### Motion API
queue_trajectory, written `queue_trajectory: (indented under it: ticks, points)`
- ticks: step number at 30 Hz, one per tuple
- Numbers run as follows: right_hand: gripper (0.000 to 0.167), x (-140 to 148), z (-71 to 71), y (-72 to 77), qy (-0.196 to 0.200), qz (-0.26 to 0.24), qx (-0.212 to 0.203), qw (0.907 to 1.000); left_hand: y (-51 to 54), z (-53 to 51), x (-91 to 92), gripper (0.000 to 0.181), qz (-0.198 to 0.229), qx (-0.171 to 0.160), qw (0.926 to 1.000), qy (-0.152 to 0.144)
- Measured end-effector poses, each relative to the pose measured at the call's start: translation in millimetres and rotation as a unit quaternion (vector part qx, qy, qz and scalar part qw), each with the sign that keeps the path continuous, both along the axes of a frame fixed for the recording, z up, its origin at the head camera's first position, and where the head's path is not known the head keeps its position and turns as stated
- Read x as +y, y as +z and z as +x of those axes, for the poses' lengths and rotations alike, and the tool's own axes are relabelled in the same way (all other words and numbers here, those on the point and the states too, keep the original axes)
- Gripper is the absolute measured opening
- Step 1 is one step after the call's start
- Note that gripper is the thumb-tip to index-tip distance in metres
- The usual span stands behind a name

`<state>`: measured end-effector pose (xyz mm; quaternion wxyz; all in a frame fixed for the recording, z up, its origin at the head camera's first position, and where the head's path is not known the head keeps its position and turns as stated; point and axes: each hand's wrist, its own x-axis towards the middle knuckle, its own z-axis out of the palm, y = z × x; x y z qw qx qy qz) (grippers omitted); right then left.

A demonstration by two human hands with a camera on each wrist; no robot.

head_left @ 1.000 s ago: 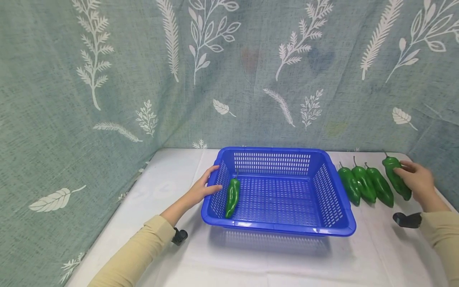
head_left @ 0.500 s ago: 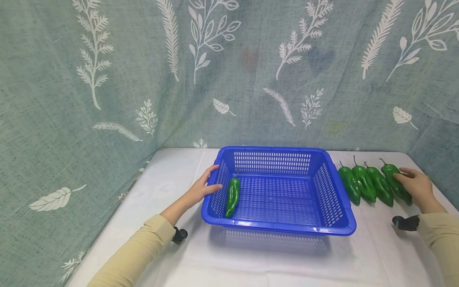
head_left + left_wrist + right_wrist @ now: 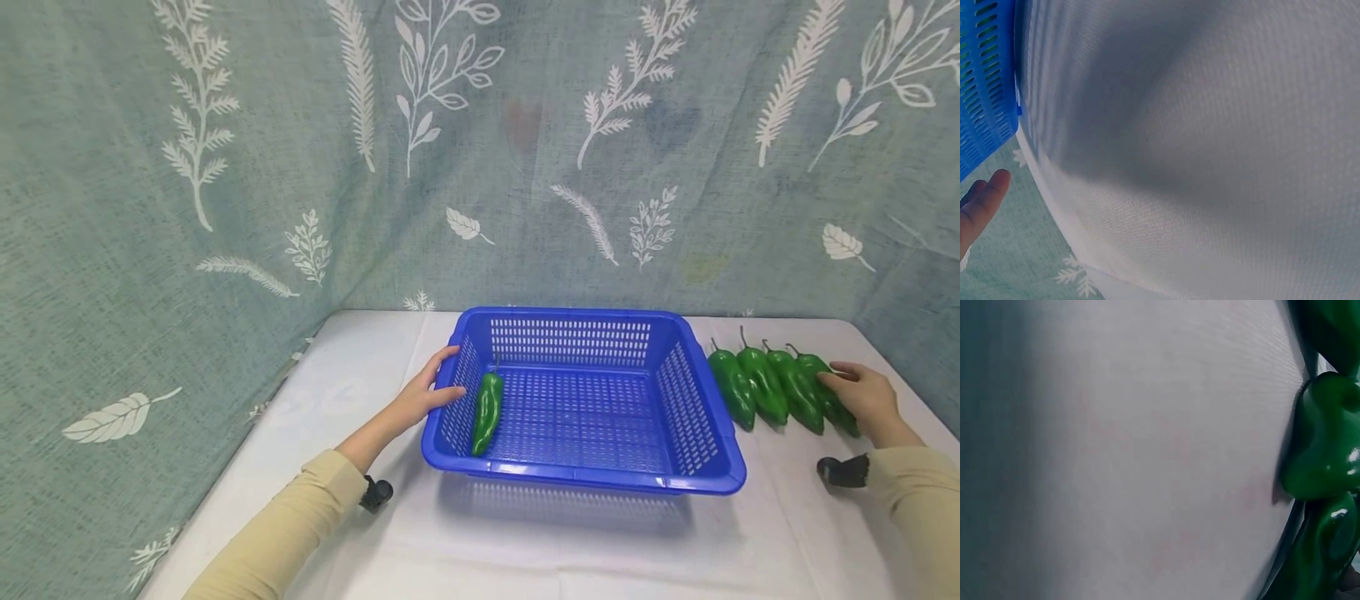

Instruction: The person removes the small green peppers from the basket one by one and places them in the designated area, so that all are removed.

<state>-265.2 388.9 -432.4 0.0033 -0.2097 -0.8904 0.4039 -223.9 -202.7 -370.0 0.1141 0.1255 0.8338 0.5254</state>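
Observation:
In the head view my left hand (image 3: 416, 396) rests at the left rim of a blue plastic basket (image 3: 585, 477), its fingers extended and spread from the thumb. One green pepper (image 3: 487, 412) lies inside the basket along the left side. To the basket's right, my right hand (image 3: 866, 396) holds the rightmost green pepper (image 3: 828, 400) of a row; its fingers partly hide the pepper. Three more green peppers lie beside it, the nearest one (image 3: 793, 392) touching or almost touching it. Glossy pepper ends (image 3: 1325, 437) fill the right edge of the right wrist view.
White cloth (image 3: 615, 558) covers the table. Grey-green fabric (image 3: 525, 208) with white leaf prints hangs behind and at both sides. The basket's perforated wall (image 3: 985, 81) shows in the left wrist view.
My right hand has moved the rightmost pepper left and slightly nearer, up against the others in the row. My left hand and the basket have stayed in place.

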Motion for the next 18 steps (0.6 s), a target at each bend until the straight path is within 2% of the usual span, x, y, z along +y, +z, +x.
queue_trajectory:
  ticks: [7,18]
  points:
    - [0.065,1.5,0.1,-3.4,0.015,-0.014,0.002,0.9998,-1.4,-0.2,-0.7,0.07,0.009,0.01,0.9999,-0.005]
    - [0.068,2.4,0.3,-3.6,0.011,-0.024,-0.002,0.9997,-3.2,-2.1,-1.3,0.07,0.01,0.009,0.9999,-0.01]
